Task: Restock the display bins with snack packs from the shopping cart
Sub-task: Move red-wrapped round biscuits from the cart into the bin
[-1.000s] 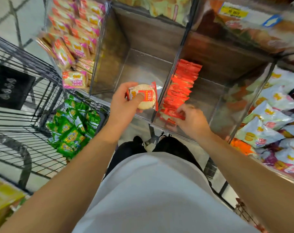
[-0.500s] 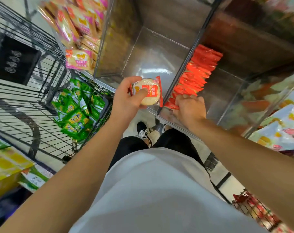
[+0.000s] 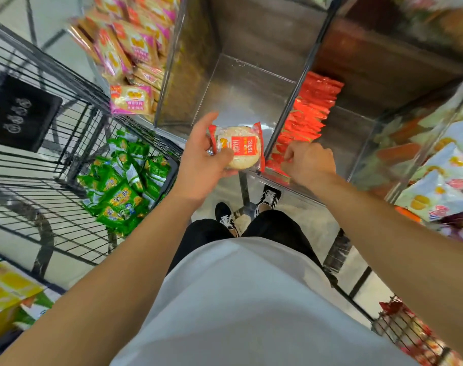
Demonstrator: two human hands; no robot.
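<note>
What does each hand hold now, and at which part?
The left hand grips a rice cake pack by its left edge, thumb on the front. The right hand pinches the front of the red packs in their bin.

Display bins (image 3: 254, 83): we saw clear-walled compartments side by side.
Left bin: we found pink-and-yellow packs (image 3: 131, 97) heaped to its front edge.
Middle bin: we saw only its bare shiny floor.
Right bin: red packs (image 3: 308, 112) stood in a row against its left wall.
Shopping cart (image 3: 40, 143): green packs (image 3: 122, 191) lay piled in its right corner.
</note>
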